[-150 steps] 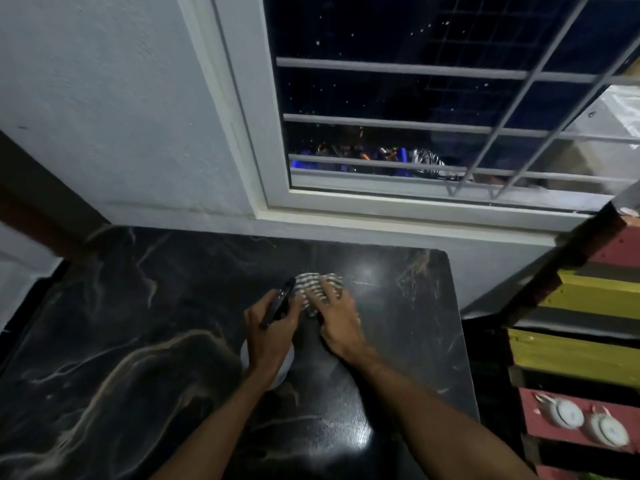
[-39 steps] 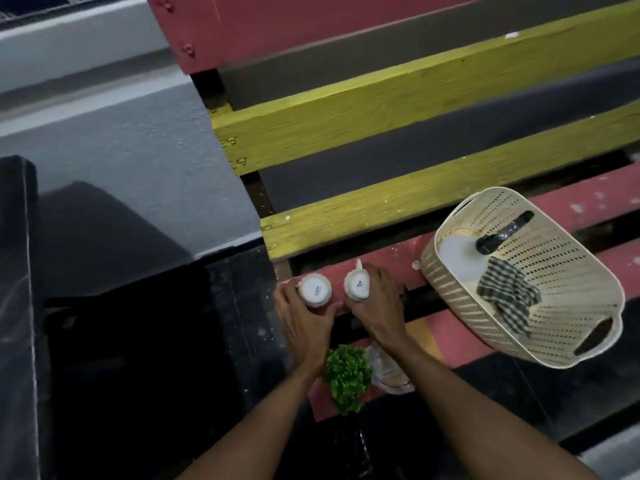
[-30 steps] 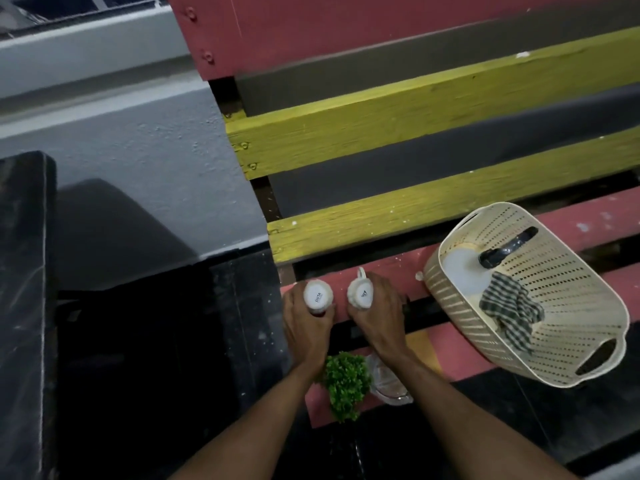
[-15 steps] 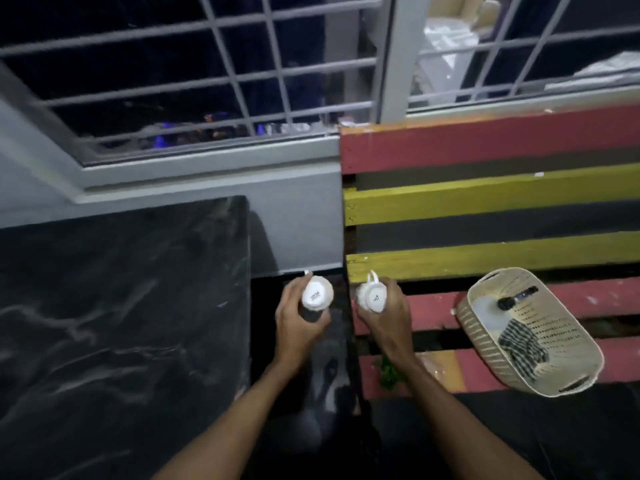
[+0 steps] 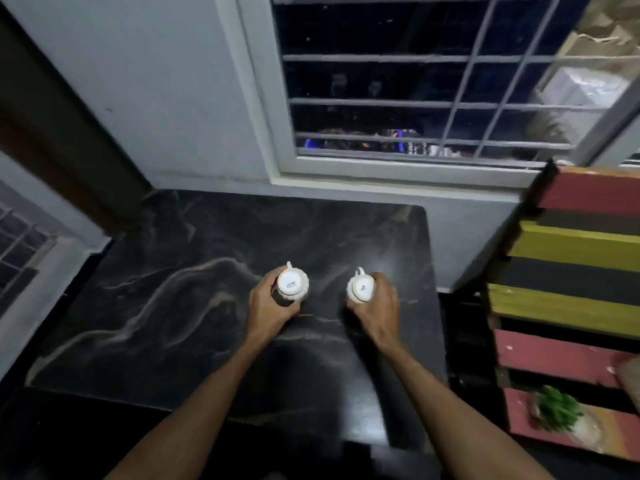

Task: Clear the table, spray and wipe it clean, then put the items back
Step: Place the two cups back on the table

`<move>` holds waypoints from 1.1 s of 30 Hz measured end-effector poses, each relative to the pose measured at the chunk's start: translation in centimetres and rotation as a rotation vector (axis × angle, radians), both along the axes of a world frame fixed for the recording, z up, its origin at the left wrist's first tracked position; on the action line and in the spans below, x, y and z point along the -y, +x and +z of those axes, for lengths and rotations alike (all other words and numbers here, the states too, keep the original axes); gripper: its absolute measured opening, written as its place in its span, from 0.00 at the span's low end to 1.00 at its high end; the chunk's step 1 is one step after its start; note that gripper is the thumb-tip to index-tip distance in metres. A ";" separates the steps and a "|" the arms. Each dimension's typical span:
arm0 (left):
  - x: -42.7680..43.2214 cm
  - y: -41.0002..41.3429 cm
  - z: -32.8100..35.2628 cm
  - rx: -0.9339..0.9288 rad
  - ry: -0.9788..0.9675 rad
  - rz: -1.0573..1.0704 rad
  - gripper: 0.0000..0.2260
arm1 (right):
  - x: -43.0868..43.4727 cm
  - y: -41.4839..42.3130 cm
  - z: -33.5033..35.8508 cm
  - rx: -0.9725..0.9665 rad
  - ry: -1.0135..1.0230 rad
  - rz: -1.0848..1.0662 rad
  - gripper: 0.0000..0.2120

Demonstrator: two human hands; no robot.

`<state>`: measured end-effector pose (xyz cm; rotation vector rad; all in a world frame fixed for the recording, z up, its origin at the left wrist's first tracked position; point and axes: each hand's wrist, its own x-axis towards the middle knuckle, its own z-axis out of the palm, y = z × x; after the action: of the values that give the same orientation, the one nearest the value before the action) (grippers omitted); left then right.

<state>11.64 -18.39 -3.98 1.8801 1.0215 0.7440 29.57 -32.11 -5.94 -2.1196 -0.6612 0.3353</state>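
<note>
Marble table point(image 5: 166, 306) now below instead of bench point(image 5: 568, 245), left hand point(image 5: 268, 308) gripping left cup point(image 5: 292, 284), right hand point(image 5: 379, 306) gripping right cup point(image 5: 361, 288)

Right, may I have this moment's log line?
returning items | left hand: left cup | right hand: right cup | both inverted over table

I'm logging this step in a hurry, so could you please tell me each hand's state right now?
Left hand: grips the left white cup, base up.
Right hand: grips the right white cup, base up.
</note>
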 end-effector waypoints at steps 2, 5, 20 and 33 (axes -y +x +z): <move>-4.3 -3.3 -0.6 -0.015 -0.020 -0.017 0.29 | -3.8 -3.2 -0.7 -0.010 -0.002 -0.018 0.18; -10.6 -7.4 -1.7 -0.047 -0.048 -0.049 0.30 | -8.8 -7.3 -1.2 0.009 -0.006 -0.035 0.16; -22.0 -12.4 -5.5 -0.018 -0.375 -0.268 0.31 | -17.1 -10.7 -4.1 0.078 -0.124 -0.167 0.18; -20.4 -12.0 -4.7 0.047 -0.322 -0.156 0.27 | -14.7 -9.9 -3.6 0.130 -0.093 -0.216 0.19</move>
<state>-0.40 2.04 -8.66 1.6341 0.8942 0.4967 19.65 -17.45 -9.53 -2.2922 -0.4918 0.1117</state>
